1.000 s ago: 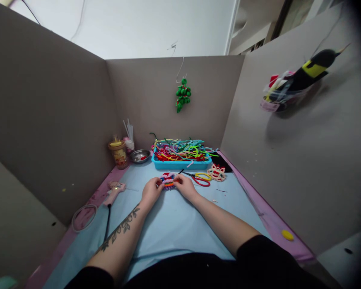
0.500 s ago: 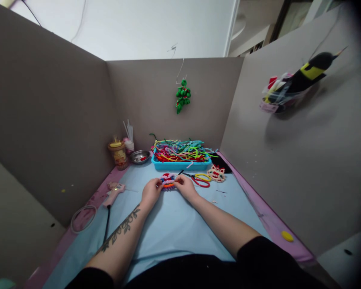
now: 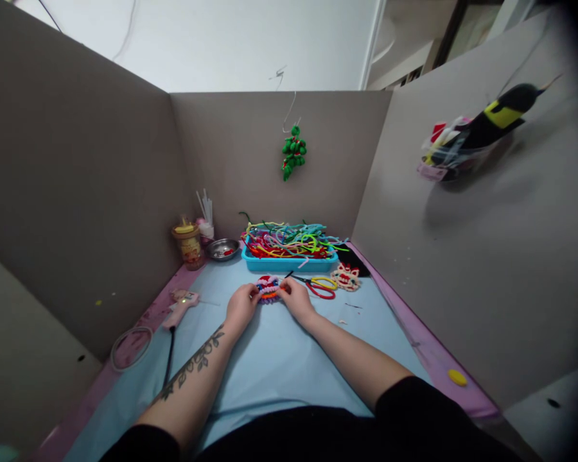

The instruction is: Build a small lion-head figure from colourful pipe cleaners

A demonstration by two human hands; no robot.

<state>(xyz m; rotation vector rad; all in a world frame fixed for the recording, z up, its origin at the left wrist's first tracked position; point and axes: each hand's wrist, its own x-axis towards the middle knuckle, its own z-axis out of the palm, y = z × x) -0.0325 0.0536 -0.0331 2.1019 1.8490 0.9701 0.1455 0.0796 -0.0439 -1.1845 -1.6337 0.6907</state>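
Between my two hands, at the middle of the blue cloth [image 3: 270, 359], is a small pipe-cleaner craft piece [image 3: 268, 290] in lilac, red, blue and orange. My left hand [image 3: 243, 304] pinches its left edge. My right hand [image 3: 293, 298] grips the right side, where an orange strip of pipe cleaner [image 3: 270, 296] crosses the piece. My fingertips partly hide both edges. Just right of my right hand lie scissors [image 3: 322, 287] with red and yellow handles. A second, cream and red pipe-cleaner piece [image 3: 345, 277] rests beyond them.
A blue tray [image 3: 289, 264] heaped with coloured pipe cleaners stands at the back. Left of it are a metal bowl [image 3: 223, 249] and a jar [image 3: 191, 246]. A pink glue gun [image 3: 180, 308] with its cord lies at left. Grey panels [image 3: 250, 160] enclose three sides.
Both hands stay on the craft piece, with only a slight shift of the right fingers along the orange strip. The whole view has moved slightly.
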